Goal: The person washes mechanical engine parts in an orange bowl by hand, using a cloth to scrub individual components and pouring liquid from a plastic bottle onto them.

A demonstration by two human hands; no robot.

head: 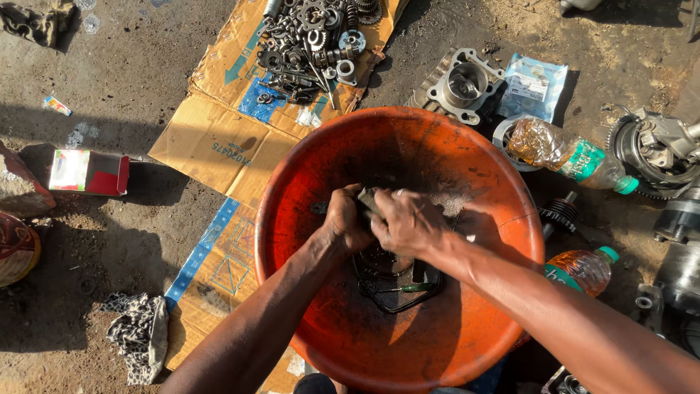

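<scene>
Over the orange basin (350,343), your left hand (346,219) and right hand (408,222) meet, fingers of both clenched around a small dark part (368,198) held just above the basin's middle. Below them a dark gasket (379,292) and other oily pieces lie in the basin's bottom, seemingly awaiting the same scrubbing. Beside the basin, two plastic bottles (583,268) of amber liquid rest on the ground. Farther off, a heap of gears and bolts (313,44) sits on flattened cardboard (219,138), near a cylinder block (463,84); whether those are cleaned cannot be told.
</scene>
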